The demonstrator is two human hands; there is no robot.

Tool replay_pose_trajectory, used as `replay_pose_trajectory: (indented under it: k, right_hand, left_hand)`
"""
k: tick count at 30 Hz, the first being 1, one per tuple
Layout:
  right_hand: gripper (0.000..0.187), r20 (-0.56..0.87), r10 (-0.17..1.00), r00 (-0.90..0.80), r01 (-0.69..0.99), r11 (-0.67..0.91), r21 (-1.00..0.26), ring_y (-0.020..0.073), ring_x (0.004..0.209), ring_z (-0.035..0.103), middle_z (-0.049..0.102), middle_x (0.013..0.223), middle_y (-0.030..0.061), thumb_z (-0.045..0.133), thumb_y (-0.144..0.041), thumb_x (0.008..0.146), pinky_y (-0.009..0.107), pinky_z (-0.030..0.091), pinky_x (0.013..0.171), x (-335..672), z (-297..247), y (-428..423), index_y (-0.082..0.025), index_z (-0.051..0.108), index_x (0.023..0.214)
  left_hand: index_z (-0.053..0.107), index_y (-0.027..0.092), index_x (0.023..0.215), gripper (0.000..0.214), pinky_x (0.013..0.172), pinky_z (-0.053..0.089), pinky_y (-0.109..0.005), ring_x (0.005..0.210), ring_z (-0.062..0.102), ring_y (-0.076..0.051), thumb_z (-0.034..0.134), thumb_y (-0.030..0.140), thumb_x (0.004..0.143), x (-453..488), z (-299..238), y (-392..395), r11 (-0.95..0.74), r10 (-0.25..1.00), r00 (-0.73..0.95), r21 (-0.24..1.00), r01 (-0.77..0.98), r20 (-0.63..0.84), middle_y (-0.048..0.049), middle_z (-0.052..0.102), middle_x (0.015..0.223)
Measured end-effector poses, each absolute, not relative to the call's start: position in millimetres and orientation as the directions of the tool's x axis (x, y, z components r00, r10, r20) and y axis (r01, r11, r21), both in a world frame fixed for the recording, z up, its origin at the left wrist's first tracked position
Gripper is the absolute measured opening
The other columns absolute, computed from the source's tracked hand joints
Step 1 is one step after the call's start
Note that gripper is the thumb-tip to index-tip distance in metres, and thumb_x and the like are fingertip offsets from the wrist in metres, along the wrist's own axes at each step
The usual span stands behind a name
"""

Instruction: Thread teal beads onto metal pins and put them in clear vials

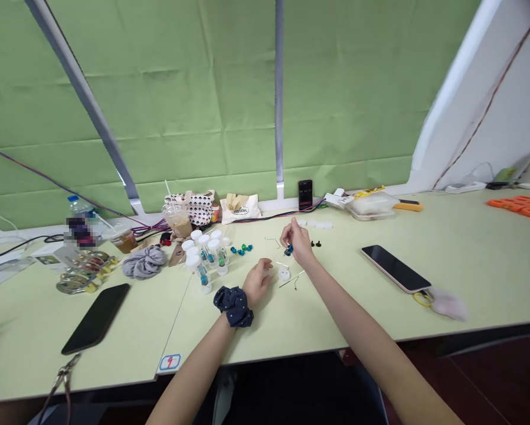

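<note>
My right hand (297, 242) is raised over the table with its fingers pinched together. At its lower side shows a small dark-blue shiny piece (288, 251), too small to name more closely. My left hand (258, 282) rests on the table with fingers loosely curved and apart, nothing visible in them. Between the hands lie a white round disc with holes (284, 274) and several thin metal rods (288, 283). Several blue and green shiny pieces (242, 249) lie beyond my left hand. Small black parts (318, 244) and white caps (323, 225) are near my right hand.
White-capped clear tubes (204, 277) stand in a group at left. A phone (395, 268) lies at right, another phone (95, 319) at left. A dark scrunchie (234, 307) circles my left wrist. An upright phone (305, 195), cups (122, 238) and pouches (239, 208) line the back.
</note>
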State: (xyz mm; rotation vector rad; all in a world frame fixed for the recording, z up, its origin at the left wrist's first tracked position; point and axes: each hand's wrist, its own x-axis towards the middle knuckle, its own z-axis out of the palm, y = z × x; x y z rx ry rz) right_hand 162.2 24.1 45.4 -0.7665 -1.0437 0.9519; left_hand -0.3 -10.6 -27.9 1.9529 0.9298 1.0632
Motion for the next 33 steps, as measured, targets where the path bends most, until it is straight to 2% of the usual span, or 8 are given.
replay_pose_trajectory:
  k: [4,10,13,15,18,26,29,33]
  right_hand:
    - [0.063,0.38,0.9,0.213,-0.178,0.419,-0.891,0.0127,0.047,0.053,0.056,0.05,0.0047,0.036,-0.069,0.079,0.027,0.046,0.053,162.3,36.8,28.0,-0.017,0.058,0.051]
    - [0.07,0.331,0.922,0.199,-0.161,0.364,-0.917,0.015,0.054,0.059,0.061,0.056,0.0077,0.028,-0.071,0.08,0.028,0.048,0.059,159.9,33.6,24.0,-0.017,0.063,0.054]
    - [0.068,0.335,0.933,0.135,-0.241,0.359,-0.902,0.0158,0.063,0.062,0.064,0.069,0.0093,0.03,-0.069,0.081,0.028,0.051,0.061,155.5,32.4,18.4,-0.017,0.061,0.052]
    - [0.065,0.35,0.926,0.141,-0.325,0.377,-0.867,0.0161,0.067,0.061,0.063,0.071,0.0089,0.034,-0.068,0.081,0.03,0.053,0.064,150.3,31.1,16.0,-0.017,0.057,0.048]
    - [0.062,0.332,0.917,0.222,-0.411,0.397,-0.821,0.0166,0.068,0.06,0.058,0.062,0.0066,0.038,-0.068,0.08,0.034,0.056,0.068,141.5,29.5,15.1,-0.018,0.05,0.046]
    - [0.053,0.206,0.912,0.353,-0.555,0.382,-0.739,0.0144,0.059,0.057,0.051,0.048,0.0008,0.049,-0.06,0.08,0.036,0.058,0.063,132.6,27.2,19.5,-0.02,0.036,0.046]
    - [0.054,0.173,0.928,0.329,-0.563,0.34,-0.753,0.0144,0.057,0.058,0.05,0.047,0.0014,0.049,-0.055,0.082,0.036,0.057,0.064,131.4,27.3,19.9,-0.02,0.034,0.044]
    - [0.051,0.143,0.962,0.231,-0.533,0.248,-0.809,0.0161,0.059,0.06,0.057,0.052,0.0061,0.062,-0.045,0.077,0.036,0.056,0.065,128.7,27.8,20.6,-0.018,0.04,0.041]
  left_hand:
    - [0.049,0.022,0.105,0.032,0.091,0.038,-0.039,0.1,0.056,-0.024,0.057,0.02,0.074,-3.8,-29.7,-14.8,-0.487,0.847,0.37,0.836,0.254,0.382,-0.0084,0.063,0.1]
    - [0.045,0.021,0.109,0.031,0.086,0.04,-0.037,0.094,0.057,-0.022,0.052,0.02,0.078,-4.6,-32.3,-18.1,-0.528,0.834,0.364,0.791,0.308,0.415,-0.0091,0.062,0.102]
    - [0.045,0.021,0.109,0.033,0.083,0.041,-0.035,0.089,0.058,-0.02,0.054,0.023,0.078,-3.2,-33.3,-18.8,-0.501,0.849,0.339,0.821,0.273,0.405,-0.0083,0.061,0.101]
    - [0.045,0.021,0.108,0.033,0.082,0.042,-0.034,0.087,0.058,-0.02,0.055,0.024,0.077,-1.9,-33.7,-19.1,-0.486,0.856,0.334,0.834,0.26,0.395,-0.0078,0.061,0.1]
    - [0.045,0.021,0.108,0.031,0.081,0.041,-0.034,0.084,0.058,-0.019,0.054,0.023,0.078,0.1,-34.4,-19.8,-0.491,0.853,0.342,0.827,0.273,0.394,-0.0073,0.061,0.1]
    - [0.042,0.022,0.108,0.03,0.083,0.041,-0.035,0.088,0.057,-0.021,0.05,0.021,0.079,2.2,-35.1,-20.8,-0.518,0.839,0.362,0.8,0.303,0.406,-0.0068,0.06,0.1]
    - [0.041,0.023,0.109,0.029,0.083,0.04,-0.036,0.09,0.057,-0.022,0.048,0.02,0.08,1.8,-35.4,-20.9,-0.551,0.822,0.375,0.764,0.336,0.428,-0.0078,0.059,0.102]
    - [0.039,0.023,0.111,0.029,0.082,0.04,-0.036,0.09,0.056,-0.023,0.045,0.021,0.082,-0.6,-37.4,-21.4,-0.565,0.818,0.374,0.735,0.375,0.437,-0.0087,0.058,0.102]
